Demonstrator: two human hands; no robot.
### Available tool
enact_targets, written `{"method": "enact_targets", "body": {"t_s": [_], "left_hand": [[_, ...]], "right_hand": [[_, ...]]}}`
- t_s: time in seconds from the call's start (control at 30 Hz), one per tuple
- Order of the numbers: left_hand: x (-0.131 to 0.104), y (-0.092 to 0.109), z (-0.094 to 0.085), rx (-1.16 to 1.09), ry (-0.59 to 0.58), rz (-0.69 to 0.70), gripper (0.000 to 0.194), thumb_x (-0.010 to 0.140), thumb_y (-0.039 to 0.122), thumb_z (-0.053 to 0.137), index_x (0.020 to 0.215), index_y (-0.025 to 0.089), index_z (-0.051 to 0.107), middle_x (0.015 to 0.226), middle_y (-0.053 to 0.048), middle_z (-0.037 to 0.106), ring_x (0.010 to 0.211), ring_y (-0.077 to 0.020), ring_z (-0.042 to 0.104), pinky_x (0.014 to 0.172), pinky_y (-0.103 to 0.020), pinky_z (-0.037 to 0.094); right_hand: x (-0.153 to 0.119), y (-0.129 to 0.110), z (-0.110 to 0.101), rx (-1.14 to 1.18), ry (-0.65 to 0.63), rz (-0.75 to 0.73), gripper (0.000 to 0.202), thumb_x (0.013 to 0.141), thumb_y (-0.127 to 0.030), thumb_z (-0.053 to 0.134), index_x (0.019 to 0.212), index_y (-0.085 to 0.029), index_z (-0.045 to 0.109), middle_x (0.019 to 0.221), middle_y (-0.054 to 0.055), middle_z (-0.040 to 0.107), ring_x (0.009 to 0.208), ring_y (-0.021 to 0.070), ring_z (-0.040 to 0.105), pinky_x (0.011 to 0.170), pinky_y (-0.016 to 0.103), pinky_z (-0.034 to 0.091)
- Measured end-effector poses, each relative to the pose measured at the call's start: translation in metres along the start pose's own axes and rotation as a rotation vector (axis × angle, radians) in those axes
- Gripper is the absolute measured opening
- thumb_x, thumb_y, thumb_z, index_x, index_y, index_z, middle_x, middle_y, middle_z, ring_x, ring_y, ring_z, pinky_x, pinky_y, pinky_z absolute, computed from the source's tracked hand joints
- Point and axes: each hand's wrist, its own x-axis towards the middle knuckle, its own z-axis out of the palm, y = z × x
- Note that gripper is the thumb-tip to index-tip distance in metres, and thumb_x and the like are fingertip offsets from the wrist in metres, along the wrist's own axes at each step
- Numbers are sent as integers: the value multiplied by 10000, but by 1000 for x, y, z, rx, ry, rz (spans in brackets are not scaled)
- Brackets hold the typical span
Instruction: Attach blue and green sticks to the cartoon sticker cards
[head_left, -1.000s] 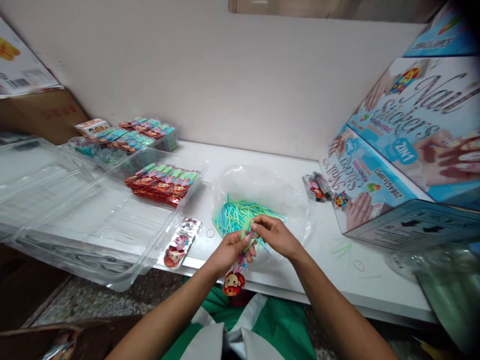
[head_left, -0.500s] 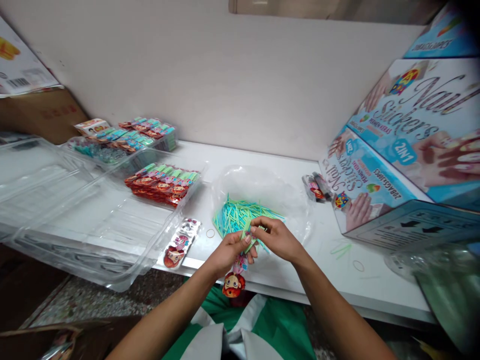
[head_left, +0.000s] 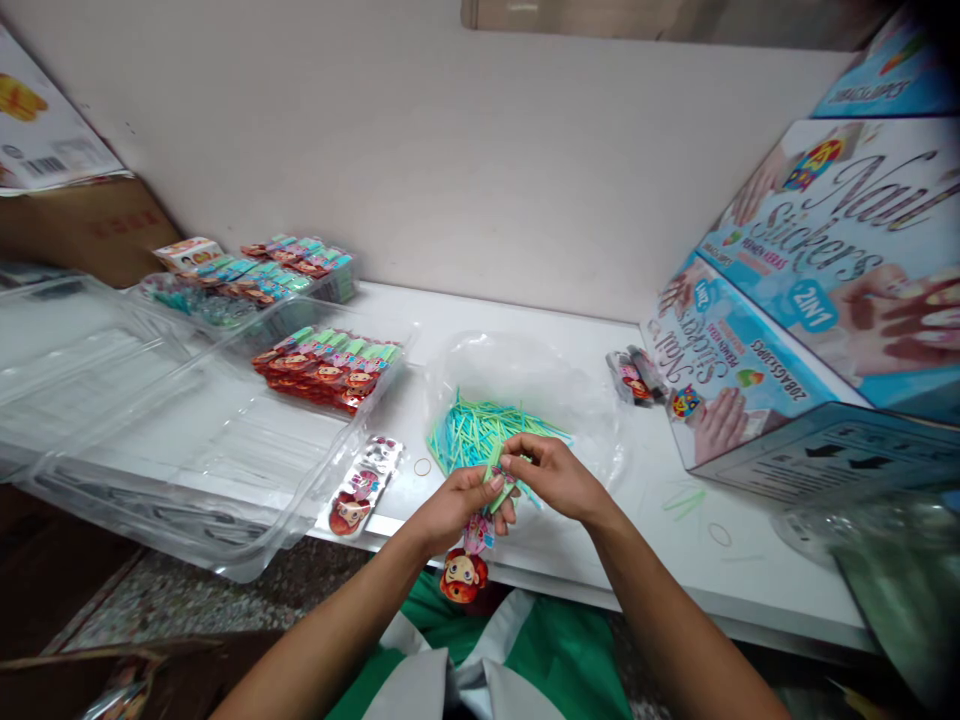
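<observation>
My left hand (head_left: 472,500) is closed on a small packet (head_left: 463,575) printed with a red-haired cartoon figure, which hangs below the fingers over the table's front edge. Light green sticks (head_left: 496,480) show at the packet's upper end. My right hand (head_left: 546,472) pinches at that same end, its fingers touching the packet and sticks. Just behind both hands, a pile of green and blue sticks (head_left: 480,428) lies in a clear plastic bag (head_left: 525,365). Left of my hands, a flat silver packet (head_left: 365,485) lies on the white table (head_left: 442,312).
A clear tray (head_left: 247,555) on the left holds filled packets (head_left: 330,368); more packets (head_left: 285,270) stand behind. Rubber bands (head_left: 422,467), loose green sticks (head_left: 684,503) and small dark packets (head_left: 635,375) lie about. Nail sticker boxes (head_left: 750,350) are stacked at the right.
The hanging end of the packet has swung slightly left and down. Both hands keep nearly the same place and grip.
</observation>
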Motion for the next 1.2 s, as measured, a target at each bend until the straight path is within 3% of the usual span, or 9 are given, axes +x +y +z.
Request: {"method": "enact_targets", "body": {"t_s": [0.33, 0.53, 0.7, 0.93, 1.2], "left_hand": [[-1, 2, 3, 66, 54, 44, 344, 811, 452, 551, 880, 116, 576, 690, -59, 645, 521, -101, 564, 489, -193, 398], [-1, 3, 3, 87, 34, 33, 378, 806, 475, 544, 906, 113, 591, 685, -59, 651, 496, -100, 559, 450, -188, 383], [-2, 2, 3, 62, 11, 34, 359, 815, 452, 544, 901, 107, 589, 678, -59, 650, 500, -98, 563, 496, -200, 416], [-3, 5, 4, 101, 43, 25, 378, 800, 471, 554, 903, 109, 594, 665, -60, 649, 493, -99, 556, 456, -186, 393], [-3, 1, 2, 72, 34, 35, 383, 803, 469, 554, 918, 107, 604, 680, -60, 647, 521, -106, 571, 529, -214, 419]], "right_hand": [[-8, -4, -5, -227, 53, 35, 87, 779, -228, 509, 732, -196, 574, 624, -32, 556, 568, 107, 472, 531, 227, 343], [-7, -6, -2, -102, 56, -1, 154, 819, -303, 503, 851, -192, 605, 752, 3, 606, 686, 135, 539, 601, 242, 402], [-4, -6, 1, -12, 38, -5, 145, 827, -303, 502, 833, -186, 589, 697, -11, 568, 652, 126, 523, 602, 244, 413], [-9, -8, -5, -225, 57, 13, 102, 791, -221, 505, 722, -193, 574, 613, -35, 532, 564, 104, 459, 524, 223, 333], [-11, -9, -6, -252, -6, 19, 110, 804, -214, 493, 741, -195, 581, 625, -34, 565, 573, 105, 483, 521, 220, 329]]}}
